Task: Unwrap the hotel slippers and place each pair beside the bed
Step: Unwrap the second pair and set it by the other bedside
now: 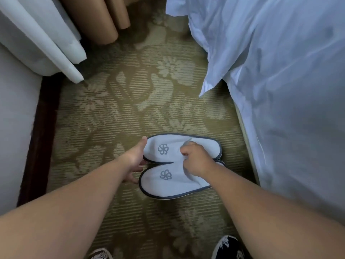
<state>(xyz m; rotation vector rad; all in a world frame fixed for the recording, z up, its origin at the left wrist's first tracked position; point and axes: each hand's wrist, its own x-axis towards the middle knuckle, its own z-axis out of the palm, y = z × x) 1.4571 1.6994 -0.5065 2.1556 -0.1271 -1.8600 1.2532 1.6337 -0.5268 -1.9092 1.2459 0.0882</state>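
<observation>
Two white hotel slippers with dark grey trim and a grey swirl logo lie side by side on the carpet, toes pointing left. The far slipper and the near slipper touch along their edges. My left hand is at their toe ends, thumb on the far slipper's tip and fingers spread against the toes. My right hand rests on top and pinches the upper fabric where both openings meet. The bed, covered in white bedding, lies just to the right of the slippers.
A green floral carpet covers the aisle. White sheer curtains and tan drapes hang at the upper left. A pale wall with a dark baseboard runs along the left. My two shoes show at the bottom edge.
</observation>
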